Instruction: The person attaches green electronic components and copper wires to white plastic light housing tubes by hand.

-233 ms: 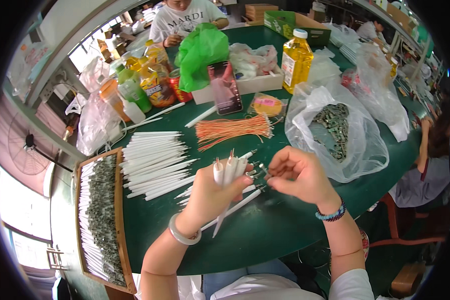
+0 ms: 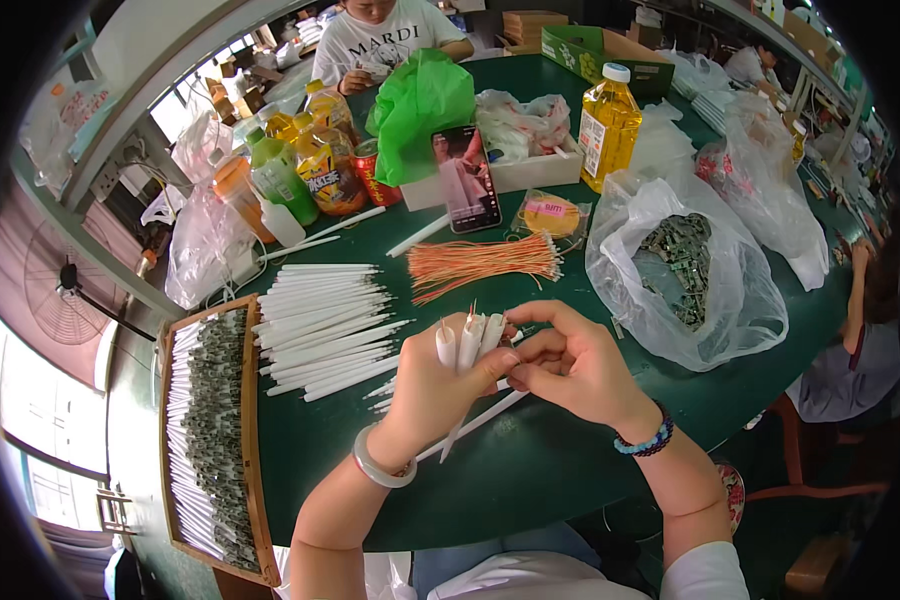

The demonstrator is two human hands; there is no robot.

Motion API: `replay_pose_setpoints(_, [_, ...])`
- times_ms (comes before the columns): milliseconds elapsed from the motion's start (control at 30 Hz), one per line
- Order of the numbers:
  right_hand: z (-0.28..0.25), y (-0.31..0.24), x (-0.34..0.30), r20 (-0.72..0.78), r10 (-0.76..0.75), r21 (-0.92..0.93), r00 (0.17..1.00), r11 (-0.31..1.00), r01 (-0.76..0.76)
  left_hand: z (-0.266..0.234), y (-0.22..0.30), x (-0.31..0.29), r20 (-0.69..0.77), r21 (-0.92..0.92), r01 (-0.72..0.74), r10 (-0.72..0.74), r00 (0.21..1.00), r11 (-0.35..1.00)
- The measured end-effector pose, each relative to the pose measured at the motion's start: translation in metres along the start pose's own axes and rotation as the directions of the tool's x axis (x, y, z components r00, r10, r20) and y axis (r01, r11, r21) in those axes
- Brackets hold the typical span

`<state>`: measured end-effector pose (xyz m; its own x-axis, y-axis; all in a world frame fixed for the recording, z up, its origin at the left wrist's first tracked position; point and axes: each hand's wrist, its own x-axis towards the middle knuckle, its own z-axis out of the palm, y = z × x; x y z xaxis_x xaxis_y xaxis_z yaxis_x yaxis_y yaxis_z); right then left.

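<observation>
My left hand [image 2: 422, 390] is closed round several white tubes [image 2: 468, 338], held upright with thin copper-orange wire ends poking out of their tops. Fingertips of my right hand [image 2: 585, 370] pinch together close against the tubes' right side; whatever is between them is hidden. Below both hands, one long white tube [image 2: 485, 412] lies on the green table [image 2: 560, 470]. To the left is a pile of white tubes [image 2: 325, 330], laid side by side. Beyond my hands rests a bundle of orange wires [image 2: 482, 266] with small pale connectors at its right end.
An open plastic bag of small circuit boards [image 2: 685, 265] sits at the right. At the left edge stands a wooden tray [image 2: 258, 470] of tubes with boards. A phone [image 2: 465, 185], bottles [image 2: 610, 130] and a green bag [image 2: 420, 110] stand farther back. Across the table, a person [image 2: 390, 45] works.
My right hand has moved left to the tubes in my left hand. The small piece seen at its fingertips before is now hidden. The whole view has shifted slightly.
</observation>
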<state>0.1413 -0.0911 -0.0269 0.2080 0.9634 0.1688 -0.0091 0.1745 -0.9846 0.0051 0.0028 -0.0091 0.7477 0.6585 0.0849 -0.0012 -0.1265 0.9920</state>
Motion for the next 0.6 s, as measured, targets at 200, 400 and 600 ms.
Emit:
replay_pose_setpoints(200, [0.002, 0.002, 0.004, -0.064, -0.286, -0.43, 0.956, 0.872, 0.232, -0.003, -0.008, 0.002, 0.006, 0.049, -0.053, 0.053, 0.999, 0.997])
replay_pose_setpoints(400, [-0.012, 0.003, 0.01, -0.221, -0.222, -0.111, 0.95, 0.973, 0.201, -0.002, -0.003, 0.001, -0.004, -0.071, 0.003, -0.003, 1.0, 0.997])
replay_pose_setpoints(600, [0.001, -0.007, 0.008, -0.291, -0.188, 0.311, 0.938, 0.909, 0.279, 0.003, -0.002, -0.002, -0.046, -0.003, -0.034, 0.033, 0.998, 0.999])
